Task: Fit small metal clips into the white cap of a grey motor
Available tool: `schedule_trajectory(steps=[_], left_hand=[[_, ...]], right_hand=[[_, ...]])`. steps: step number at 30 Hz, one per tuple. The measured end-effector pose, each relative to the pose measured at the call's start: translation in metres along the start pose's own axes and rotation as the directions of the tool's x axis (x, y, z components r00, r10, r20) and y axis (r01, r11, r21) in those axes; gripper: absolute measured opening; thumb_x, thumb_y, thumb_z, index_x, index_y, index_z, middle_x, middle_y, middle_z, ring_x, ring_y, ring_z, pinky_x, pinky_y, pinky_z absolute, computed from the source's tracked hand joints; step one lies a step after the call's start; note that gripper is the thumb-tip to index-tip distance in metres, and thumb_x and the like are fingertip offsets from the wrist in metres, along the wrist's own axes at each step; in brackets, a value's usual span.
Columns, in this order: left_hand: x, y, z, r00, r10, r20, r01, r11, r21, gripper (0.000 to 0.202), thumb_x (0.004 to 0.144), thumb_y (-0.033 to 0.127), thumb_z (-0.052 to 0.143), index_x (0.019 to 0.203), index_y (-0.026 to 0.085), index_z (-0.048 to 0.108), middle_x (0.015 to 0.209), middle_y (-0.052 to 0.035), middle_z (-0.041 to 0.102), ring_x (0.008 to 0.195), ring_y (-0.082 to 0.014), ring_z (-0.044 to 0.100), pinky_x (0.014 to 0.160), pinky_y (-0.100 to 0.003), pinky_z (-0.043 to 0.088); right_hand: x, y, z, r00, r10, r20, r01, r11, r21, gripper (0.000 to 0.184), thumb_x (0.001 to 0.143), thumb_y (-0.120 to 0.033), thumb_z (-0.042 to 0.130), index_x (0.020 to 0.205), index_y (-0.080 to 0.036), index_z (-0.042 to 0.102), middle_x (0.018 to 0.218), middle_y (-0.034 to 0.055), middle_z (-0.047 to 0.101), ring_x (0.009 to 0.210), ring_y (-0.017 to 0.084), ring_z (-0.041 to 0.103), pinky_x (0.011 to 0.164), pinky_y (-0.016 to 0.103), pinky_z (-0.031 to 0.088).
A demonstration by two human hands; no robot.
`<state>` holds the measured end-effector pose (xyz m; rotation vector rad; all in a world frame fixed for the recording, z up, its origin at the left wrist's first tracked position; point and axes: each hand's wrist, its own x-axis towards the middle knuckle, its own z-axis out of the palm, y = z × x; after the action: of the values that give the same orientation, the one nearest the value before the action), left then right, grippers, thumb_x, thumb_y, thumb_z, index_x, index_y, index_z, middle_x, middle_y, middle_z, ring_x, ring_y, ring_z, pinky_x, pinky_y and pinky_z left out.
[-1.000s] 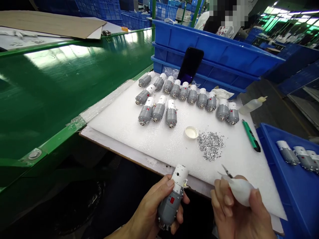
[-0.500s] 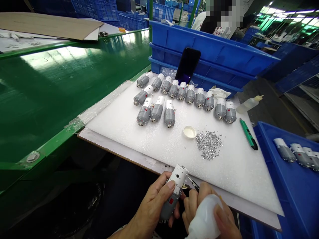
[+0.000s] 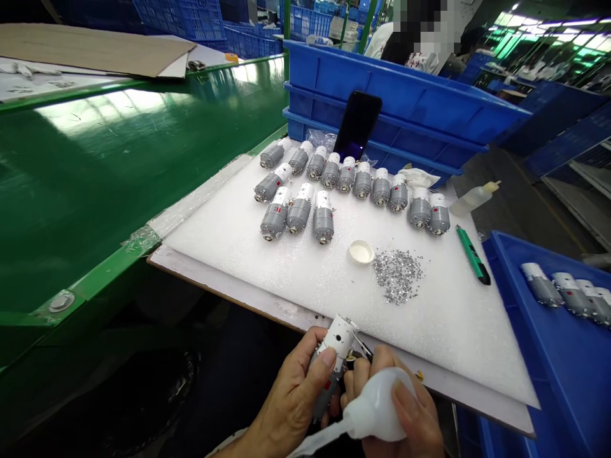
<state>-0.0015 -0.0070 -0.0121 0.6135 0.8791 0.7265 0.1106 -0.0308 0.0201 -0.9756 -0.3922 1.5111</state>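
My left hand (image 3: 296,389) is closed around a white-and-grey cylindrical model (image 3: 338,338), tilted with its white end up, just off the table's front edge. On its right side my right hand (image 3: 417,416) is closed on two things. Thin dark-handled tweezers (image 3: 365,349) stick out from the fingers, their tips at the model's upper right edge; whether they pinch a part is too small to tell. A translucent white squeeze bottle (image 3: 382,401) lies in the same hand under the thumb, its long nozzle pointing down and left.
On the white foam sheet (image 3: 229,254) stand several similar models (image 3: 323,219), a small round dish (image 3: 361,252), a pile of tiny silvery parts (image 3: 397,277), a green cutter (image 3: 472,254), another bottle (image 3: 475,199) and a phone (image 3: 358,124) against blue crates (image 3: 405,83). A blue bin (image 3: 554,343) holds more models.
The squeeze bottle has turned in my right hand, and its nozzle now shows, pointing lower left. My left hand and the model have barely moved.
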Motion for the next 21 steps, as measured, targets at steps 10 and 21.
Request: schedule_trajectory(steps=[10, 21], left_hand=[[0.000, 0.007, 0.002, 0.995, -0.081, 0.055, 0.084, 0.994, -0.072, 0.043, 0.095, 0.054, 0.049, 0.115, 0.016, 0.050, 0.058, 0.0054, 0.048, 0.048, -0.0068, 0.041, 0.044, -0.015, 0.035], [-0.005, 0.013, 0.010, 0.983, -0.174, 0.051, 0.176, 0.983, -0.044, 0.047, 0.093, 0.059, 0.046, 0.080, 0.015, 0.058, 0.051, 0.0017, 0.053, 0.037, -0.0057, 0.039, 0.037, -0.015, 0.031]], right_hand=[[0.013, -0.006, -0.012, 0.965, 0.026, 0.262, -0.064, 0.989, 0.136, 0.047, 0.083, -0.057, 0.057, 0.065, -0.023, 0.031, 0.055, -0.0079, 0.028, 0.047, 0.009, 0.027, 0.049, 0.022, 0.038], [0.015, -0.026, 0.003, 0.960, -0.100, 0.262, 0.025, 0.961, 0.274, 0.042, 0.088, -0.051, 0.055, 0.065, -0.021, 0.037, 0.056, -0.0076, 0.026, 0.049, 0.009, 0.023, 0.048, 0.019, 0.037]])
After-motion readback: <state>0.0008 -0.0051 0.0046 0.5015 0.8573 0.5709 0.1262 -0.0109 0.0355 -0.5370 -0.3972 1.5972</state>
